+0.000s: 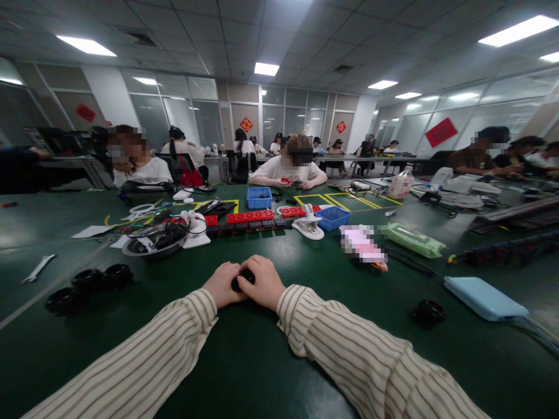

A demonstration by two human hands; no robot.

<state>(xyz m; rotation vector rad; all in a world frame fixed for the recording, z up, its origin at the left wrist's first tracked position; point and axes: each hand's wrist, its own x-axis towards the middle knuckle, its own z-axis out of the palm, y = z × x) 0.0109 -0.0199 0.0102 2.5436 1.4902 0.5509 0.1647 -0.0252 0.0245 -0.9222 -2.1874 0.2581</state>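
Note:
In the middle of the green table point(244, 361), my left hand point(225, 285) and my right hand point(264, 280) meet around a small black round part point(241, 281). Fingers of both hands wrap it, so most of it is hidden and only its dark top shows between them. Several similar black ring-shaped parts point(88, 280) stand in a cluster to the left. Another black ring-shaped part point(428, 312) sits alone to the right, apart from my hands.
A wrench point(39, 268) lies far left. Beyond my hands are a metal bowl point(151, 250) of cables, red blocks point(250, 216), a white clip-like stand point(309, 224) and blue bins point(333, 217). A green packet point(414, 239) and light-blue box point(485, 298) lie right. A person point(288, 163) sits opposite.

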